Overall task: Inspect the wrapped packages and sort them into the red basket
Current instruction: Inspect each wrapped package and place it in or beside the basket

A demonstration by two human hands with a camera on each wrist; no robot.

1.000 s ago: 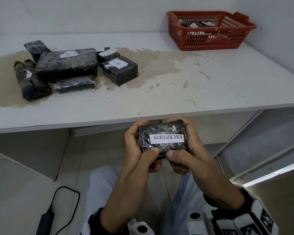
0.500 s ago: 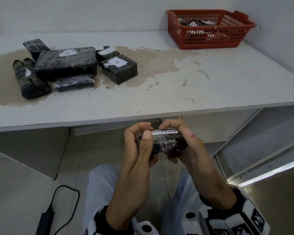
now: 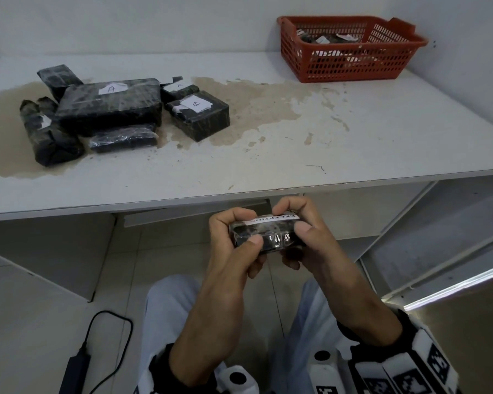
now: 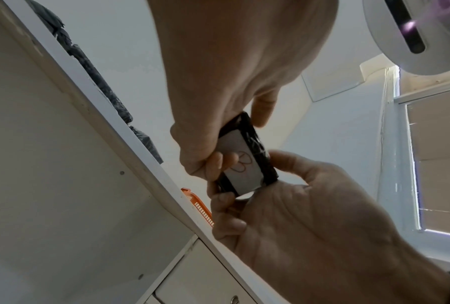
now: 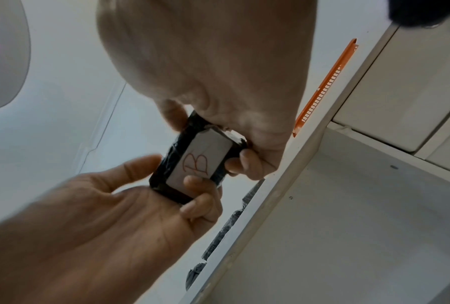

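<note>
Package [image 3: 268, 234], small, black-wrapped, is up in both hands in front of the worktop [image 3: 296, 155] edge, over the person's lap, well short of the red basket [image 3: 350, 49] at the far right corner. Step looks like inspection: a white "EXCEPTION" label faces up and away in the head view, while both wrist views show a handwritten "B" tag on the underside. Left hand [image 3: 234, 251] grips the left end, thumb pressed on the near face, fingers curled under. Right hand [image 3: 308, 240] clamps the right end the same way, thumb on the near edge, fingers wrapped over the far side and beneath. Both wrists bent in, package tilted with the top face turning away from the viewer. Next move probably: finish reading the labels, then free one hand and reach far forward-right to drop it in the basket, which already holds some packages. More wrapped packages [image 3: 108, 106] sit on the left of the worktop, unsorted.
</note>
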